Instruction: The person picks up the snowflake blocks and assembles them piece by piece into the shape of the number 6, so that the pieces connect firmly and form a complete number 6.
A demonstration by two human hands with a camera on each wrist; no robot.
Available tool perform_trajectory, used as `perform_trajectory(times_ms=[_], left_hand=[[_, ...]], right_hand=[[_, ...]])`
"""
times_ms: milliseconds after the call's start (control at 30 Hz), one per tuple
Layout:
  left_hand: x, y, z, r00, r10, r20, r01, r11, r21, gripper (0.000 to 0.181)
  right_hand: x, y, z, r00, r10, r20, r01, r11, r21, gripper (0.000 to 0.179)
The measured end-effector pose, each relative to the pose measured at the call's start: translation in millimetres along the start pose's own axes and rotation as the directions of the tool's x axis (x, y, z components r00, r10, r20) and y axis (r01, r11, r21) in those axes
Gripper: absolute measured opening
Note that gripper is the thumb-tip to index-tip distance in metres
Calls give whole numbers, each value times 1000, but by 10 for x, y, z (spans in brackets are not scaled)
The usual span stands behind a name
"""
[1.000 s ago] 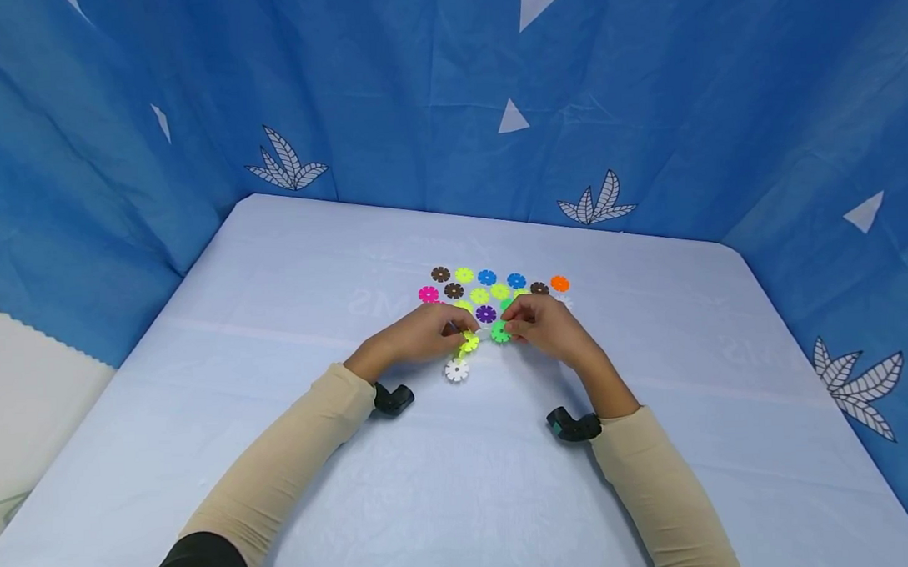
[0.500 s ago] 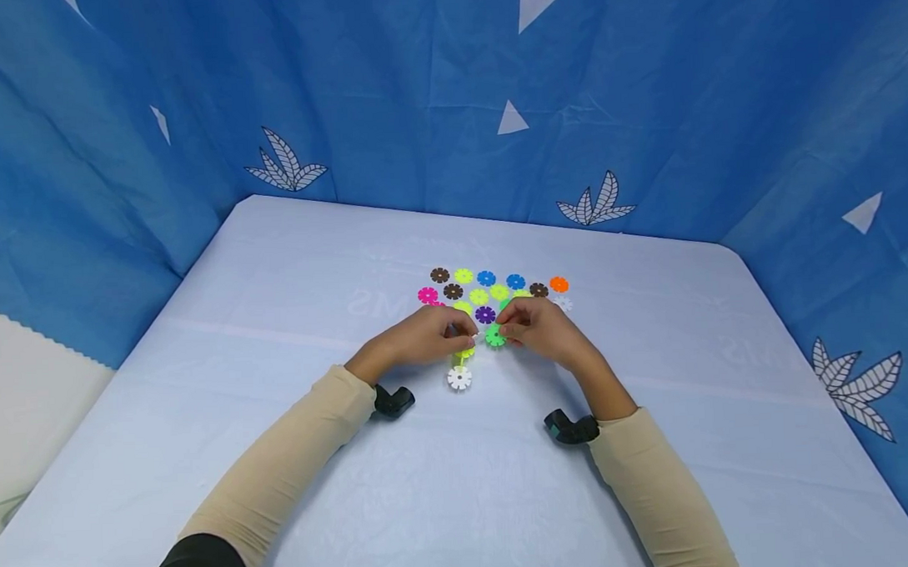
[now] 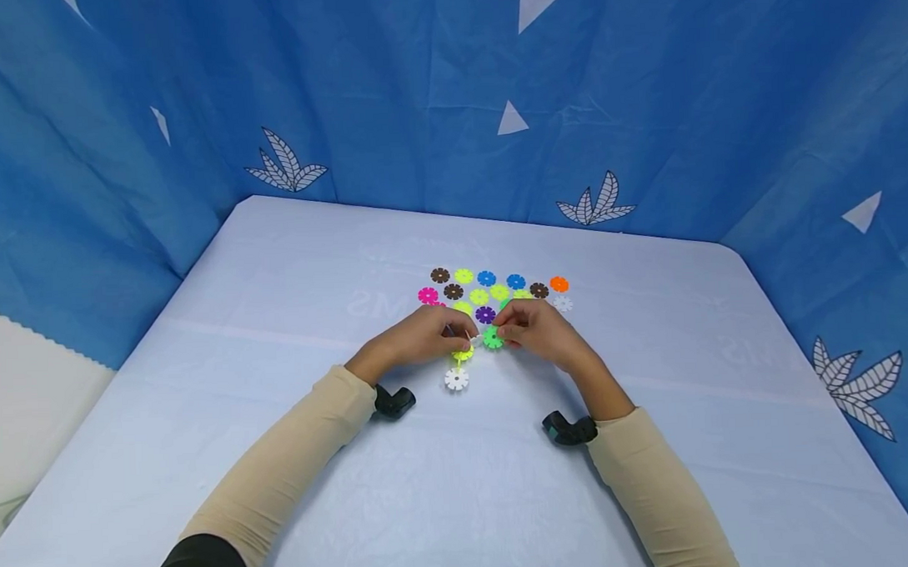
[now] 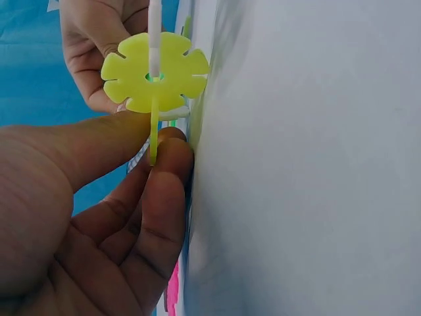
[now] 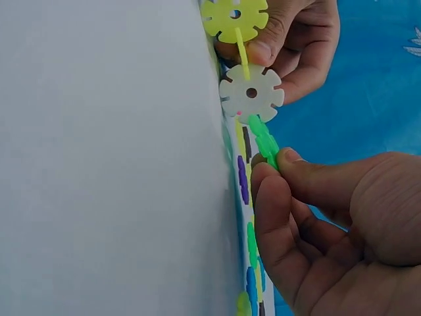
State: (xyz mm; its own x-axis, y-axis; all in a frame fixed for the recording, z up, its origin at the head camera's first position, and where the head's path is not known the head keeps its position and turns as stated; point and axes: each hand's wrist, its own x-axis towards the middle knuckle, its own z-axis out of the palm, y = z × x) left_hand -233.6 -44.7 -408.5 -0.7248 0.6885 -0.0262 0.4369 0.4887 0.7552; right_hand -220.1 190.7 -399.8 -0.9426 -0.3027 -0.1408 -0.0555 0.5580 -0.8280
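Pinching on both sides

Nearest is a white, notched plastic disc point(image 3: 457, 385), ending a chain point(image 3: 462, 355). The left hand point(image 3: 431, 333), closed in a pinch, holds the chain's yellow notched disc point(image 4: 154, 131); the right hand point(image 3: 543, 329) likewise pinches a green notched disc point(image 5: 265, 141) touching a translucent white disc point(image 5: 237, 99). Beyond, loose multicoloured discs point(image 3: 497, 292) lie on a white table point(image 3: 310, 255) before blue curtains point(image 3: 417, 84).

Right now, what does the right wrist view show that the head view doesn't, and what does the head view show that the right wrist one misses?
Only the right wrist view: the face and center hole of the pale disc beside the green disc.

Only the head view: the orange disc, the white disc nearest the person and both sleeves.

Both: the purple disc, the left grip and the right grip pinching the green disc.
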Motion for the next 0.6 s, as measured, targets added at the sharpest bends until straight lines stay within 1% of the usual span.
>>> perform_trajectory(times_ms=[300, 600], left_hand=[[3, 20, 12, 1000, -2, 2, 2, 1000, -5, 16], [13, 51, 15, 1000, -7, -3, 7, 1000, -1, 16]], right_hand=[[-3, -21, 20, 1000, 4, -8, -4, 1000, 0, 6], [12, -3, 89, 999, 8, -40, -9, 999, -47, 6]])
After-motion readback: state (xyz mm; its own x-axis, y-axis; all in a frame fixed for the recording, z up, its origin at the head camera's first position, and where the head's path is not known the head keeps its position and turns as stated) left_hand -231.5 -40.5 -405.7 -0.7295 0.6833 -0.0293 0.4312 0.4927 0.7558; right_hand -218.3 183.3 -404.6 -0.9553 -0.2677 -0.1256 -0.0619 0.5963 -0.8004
